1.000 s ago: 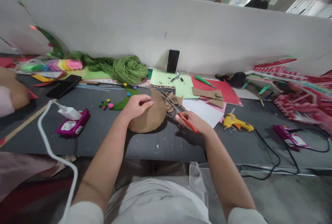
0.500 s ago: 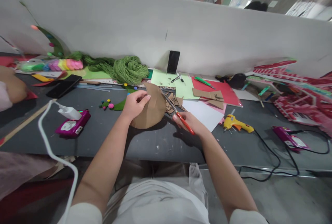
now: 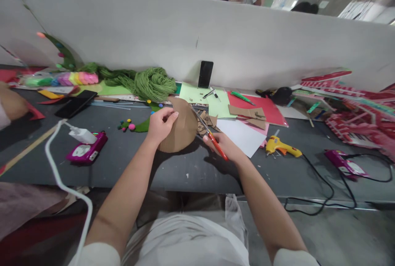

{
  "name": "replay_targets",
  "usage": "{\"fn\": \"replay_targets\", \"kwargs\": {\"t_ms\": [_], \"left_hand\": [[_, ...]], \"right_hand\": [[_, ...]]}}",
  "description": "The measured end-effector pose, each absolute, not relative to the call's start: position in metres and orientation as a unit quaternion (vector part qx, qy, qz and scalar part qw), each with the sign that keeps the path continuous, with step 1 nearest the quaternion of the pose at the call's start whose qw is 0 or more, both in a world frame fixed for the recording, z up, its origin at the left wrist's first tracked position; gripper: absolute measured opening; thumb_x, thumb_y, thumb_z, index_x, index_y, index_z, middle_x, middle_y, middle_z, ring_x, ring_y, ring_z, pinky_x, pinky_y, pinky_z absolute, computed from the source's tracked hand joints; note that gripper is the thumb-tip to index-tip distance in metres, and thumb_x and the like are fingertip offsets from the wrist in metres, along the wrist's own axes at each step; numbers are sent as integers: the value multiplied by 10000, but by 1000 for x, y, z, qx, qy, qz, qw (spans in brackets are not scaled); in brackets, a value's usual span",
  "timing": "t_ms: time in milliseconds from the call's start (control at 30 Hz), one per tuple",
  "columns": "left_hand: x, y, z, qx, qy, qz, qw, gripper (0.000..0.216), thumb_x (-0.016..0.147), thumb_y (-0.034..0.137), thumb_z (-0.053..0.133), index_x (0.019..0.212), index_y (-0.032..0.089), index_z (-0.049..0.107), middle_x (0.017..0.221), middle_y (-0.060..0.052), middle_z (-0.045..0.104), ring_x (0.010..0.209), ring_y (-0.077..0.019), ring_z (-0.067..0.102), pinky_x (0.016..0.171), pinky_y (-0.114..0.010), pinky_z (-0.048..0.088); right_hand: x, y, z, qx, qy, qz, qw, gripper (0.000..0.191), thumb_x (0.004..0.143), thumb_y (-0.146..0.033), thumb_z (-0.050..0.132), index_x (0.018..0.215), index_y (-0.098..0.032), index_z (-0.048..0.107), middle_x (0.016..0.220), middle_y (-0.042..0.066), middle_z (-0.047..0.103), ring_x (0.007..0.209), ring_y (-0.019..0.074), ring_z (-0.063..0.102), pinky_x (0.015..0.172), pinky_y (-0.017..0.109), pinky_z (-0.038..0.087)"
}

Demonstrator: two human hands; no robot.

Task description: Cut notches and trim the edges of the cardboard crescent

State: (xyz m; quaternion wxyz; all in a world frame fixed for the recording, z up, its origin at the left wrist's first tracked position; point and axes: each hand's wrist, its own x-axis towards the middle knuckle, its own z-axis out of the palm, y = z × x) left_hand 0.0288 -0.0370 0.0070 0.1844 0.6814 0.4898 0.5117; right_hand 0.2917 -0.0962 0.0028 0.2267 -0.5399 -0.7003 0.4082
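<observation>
A roughly round piece of brown cardboard (image 3: 180, 134) is pinched at its upper left between the thumb and fingers of my left hand (image 3: 162, 124). My right hand (image 3: 225, 144) is closed around the red handles of a pair of scissors (image 3: 217, 146). The blades point up and left, along the cardboard's right edge; whether they bite into it I cannot tell. Cardboard scraps (image 3: 207, 120) lie just beyond the scissors. White paper (image 3: 242, 134) lies to the right of my right hand, and small coloured pompoms (image 3: 132, 127) sit left of my left hand.
A yellow glue gun (image 3: 279, 146) with a black cord lies at the right. Purple power boxes (image 3: 88, 149) stand on both sides. Green yarn (image 3: 154, 84), a propped phone (image 3: 205, 74) and a green cutter knife (image 3: 242, 97) are along the wall. Another person's arm (image 3: 12, 101) shows at far left.
The scissors and my right hand have shifted slightly left. The cardboard is still in my left hand, almost unmoved. The other person's arm at far left has drawn back a little.
</observation>
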Motion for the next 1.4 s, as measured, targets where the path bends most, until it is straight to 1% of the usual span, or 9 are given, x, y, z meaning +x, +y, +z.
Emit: {"fn": "replay_targets", "kwargs": {"t_ms": [167, 333, 467, 733, 1100, 1300, 1400], "left_hand": [[28, -35, 7, 670, 491, 520, 197, 234, 874, 399, 646, 873, 174, 709, 803, -43, 734, 700, -179, 625, 673, -305, 495], [29, -34, 7, 638, 492, 557, 202, 235, 868, 403, 665, 872, 173, 710, 761, -42, 723, 686, -180, 627, 654, -304, 501], [26, -31, 4, 616, 488, 583, 206, 252, 865, 415, 682, 896, 167, 715, 779, -44, 730, 703, -179, 641, 659, -298, 508], [24, -29, 2, 618, 493, 574, 213, 315, 866, 478, 679, 941, 176, 723, 779, -39, 721, 707, -182, 638, 650, -295, 509], [29, -31, 1, 615, 460, 598, 230, 233, 853, 408, 709, 840, 177, 684, 678, -7, 648, 603, -142, 555, 570, -257, 430], [32, -30, -1, 609, 459, 602, 235, 213, 846, 390, 713, 827, 180, 687, 652, 2, 615, 569, -132, 505, 538, -255, 381], [32, -30, -1, 608, 455, 604, 242, 207, 851, 383, 713, 832, 179, 686, 658, 3, 615, 570, -128, 506, 539, -253, 380]], "right_hand": [[291, -97, 5, -542, -697, 412, 228, 615, 872, -792, 519, 687, -210, 448, 598, -13, 469, 577, 135, 423, 527, 280, 328], [290, -97, 3, -535, -707, 401, 230, 611, 905, -780, 490, 693, -208, 444, 607, -6, 485, 571, 133, 430, 532, 279, 342], [290, -98, 2, -538, -706, 400, 228, 607, 916, -773, 493, 699, -209, 441, 618, -5, 489, 574, 133, 424, 544, 285, 346], [289, -98, -2, -533, -697, 415, 242, 600, 895, -775, 518, 702, -212, 449, 624, -11, 463, 580, 139, 417, 549, 294, 352], [283, -98, -4, -553, -683, 395, 269, 582, 889, -736, 556, 677, -199, 477, 611, -3, 525, 593, 149, 486, 561, 288, 366], [280, -100, -3, -571, -655, 423, 258, 596, 886, -742, 562, 652, -200, 476, 525, 10, 562, 483, 140, 513, 489, 274, 383], [280, -100, -3, -574, -644, 433, 261, 607, 882, -750, 562, 646, -196, 489, 511, 22, 582, 447, 135, 523, 458, 264, 392]]}}
